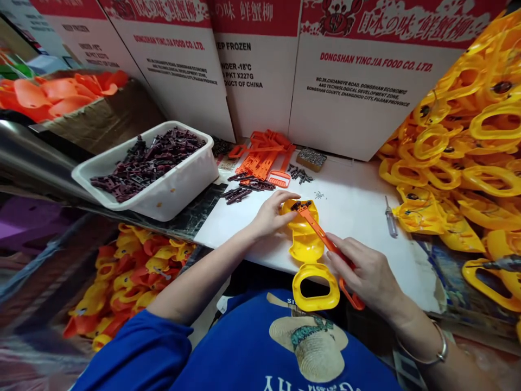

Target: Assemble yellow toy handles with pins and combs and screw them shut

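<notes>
A yellow plastic toy shell (304, 244) with a ring-shaped handle (315, 287) lies at the front edge of the white work surface. My left hand (277, 214) grips the shell's far end, thumb and fingers closed at its rim. In my right hand (360, 271) is a long orange plastic part (321, 234), its far end lying over the shell's hollow. Small dark parts (300, 205) sit at that end, by my left fingertips. Just beyond are loose dark maroon plastic pieces (240, 191) and a pile of flat orange parts (264, 155).
At left stands a white bin (179, 184) of maroon pieces, with a carton of orange parts (61, 95) behind. Yellow shells (459, 163) are heaped at right, near a screwdriver (391, 220). Small screws (319, 194) lie mid-table. Printed cardboard (345, 108) walls the back.
</notes>
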Demonstrator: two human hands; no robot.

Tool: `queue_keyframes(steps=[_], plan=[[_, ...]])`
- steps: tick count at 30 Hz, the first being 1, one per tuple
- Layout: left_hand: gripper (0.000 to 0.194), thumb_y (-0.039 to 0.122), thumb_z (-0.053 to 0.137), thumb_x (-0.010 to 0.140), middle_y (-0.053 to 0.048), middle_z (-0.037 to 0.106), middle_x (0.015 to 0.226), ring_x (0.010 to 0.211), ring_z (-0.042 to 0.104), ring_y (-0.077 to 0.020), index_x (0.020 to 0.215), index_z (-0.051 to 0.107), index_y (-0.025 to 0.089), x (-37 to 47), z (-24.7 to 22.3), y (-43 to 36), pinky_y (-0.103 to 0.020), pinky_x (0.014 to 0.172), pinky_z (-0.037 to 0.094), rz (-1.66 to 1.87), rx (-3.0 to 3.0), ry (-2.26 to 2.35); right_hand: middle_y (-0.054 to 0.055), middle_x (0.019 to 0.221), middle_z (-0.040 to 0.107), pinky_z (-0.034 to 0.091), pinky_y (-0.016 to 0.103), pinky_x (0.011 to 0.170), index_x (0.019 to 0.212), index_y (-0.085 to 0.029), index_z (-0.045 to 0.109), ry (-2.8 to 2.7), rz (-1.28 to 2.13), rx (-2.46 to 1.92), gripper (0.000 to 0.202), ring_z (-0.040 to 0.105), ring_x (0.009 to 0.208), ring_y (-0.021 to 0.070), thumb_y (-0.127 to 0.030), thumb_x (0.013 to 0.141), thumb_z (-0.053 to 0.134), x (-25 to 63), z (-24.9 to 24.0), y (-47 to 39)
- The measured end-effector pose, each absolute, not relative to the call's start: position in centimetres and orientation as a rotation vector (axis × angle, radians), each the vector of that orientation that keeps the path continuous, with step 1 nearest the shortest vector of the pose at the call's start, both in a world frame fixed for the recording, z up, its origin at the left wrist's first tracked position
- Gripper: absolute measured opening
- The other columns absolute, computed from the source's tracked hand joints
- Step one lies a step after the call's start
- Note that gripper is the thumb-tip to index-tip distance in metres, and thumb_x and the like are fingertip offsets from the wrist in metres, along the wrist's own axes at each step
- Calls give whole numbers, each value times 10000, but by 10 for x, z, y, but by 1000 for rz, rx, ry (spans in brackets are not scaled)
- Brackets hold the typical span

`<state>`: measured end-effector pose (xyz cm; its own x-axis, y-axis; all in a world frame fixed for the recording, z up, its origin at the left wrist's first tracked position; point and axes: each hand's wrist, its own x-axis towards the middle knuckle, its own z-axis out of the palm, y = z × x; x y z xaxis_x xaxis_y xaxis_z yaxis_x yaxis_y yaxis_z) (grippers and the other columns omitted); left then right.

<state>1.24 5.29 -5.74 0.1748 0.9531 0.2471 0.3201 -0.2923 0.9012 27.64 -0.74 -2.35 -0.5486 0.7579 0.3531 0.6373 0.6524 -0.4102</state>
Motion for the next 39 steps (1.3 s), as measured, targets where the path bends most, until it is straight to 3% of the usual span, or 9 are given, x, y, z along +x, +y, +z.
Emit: queue_keyframes(steps=[6, 13, 23, 31, 39], plan=[[170, 152, 678, 876, -84, 739, 1095, 1059, 685, -212, 1011, 774, 192, 17, -53, 63, -337, 1018, 525, 1138, 1749, 1242, 66, 819, 761, 552, 283, 618, 1275, -136, 733, -2335, 314, -1064, 358, 723, 695, 169, -309, 1034, 531, 279, -29, -10], [90, 164, 659, 894, -47, 738, 983, 931, 687, -170, 954, 721, 190, 19, -62, 59, -290, 886, 552, 1265, 1873, 1287, 85, 881, 782, 590, 283, 652, 1265, -119, 727, -2384, 333, -1052, 340, 740, 727, 169, -292, 1032, 551, 280, -38, -14], [104, 136, 598, 884, -41, 729, 946, 853, 664, -156, 956, 654, 187, 23, -71, 54, -275, 800, 549, 1280, 1901, 1390, 83, 822, 744, 565, 265, 615, 1241, -12, 695, -2377, 170, -940, 330, 725, 685, 158, -217, 1040, 532, 271, -29, -10], [83, 161, 616, 899, -37, 720, 914, 824, 662, -151, 970, 656, 177, 23, -71, 51, -254, 746, 540, 1257, 1900, 1382, 99, 889, 763, 573, 269, 651, 1252, -3, 687, -2376, 136, -946, 346, 735, 732, 161, -215, 1052, 502, 263, -30, -4], [104, 183, 611, 921, -52, 739, 957, 857, 684, -153, 1006, 671, 176, 23, -71, 49, -255, 760, 558, 1255, 1930, 1338, 71, 789, 724, 557, 291, 616, 1219, -8, 715, -2417, 123, -1005, 376, 708, 662, 170, -223, 1057, 453, 260, -31, -9]])
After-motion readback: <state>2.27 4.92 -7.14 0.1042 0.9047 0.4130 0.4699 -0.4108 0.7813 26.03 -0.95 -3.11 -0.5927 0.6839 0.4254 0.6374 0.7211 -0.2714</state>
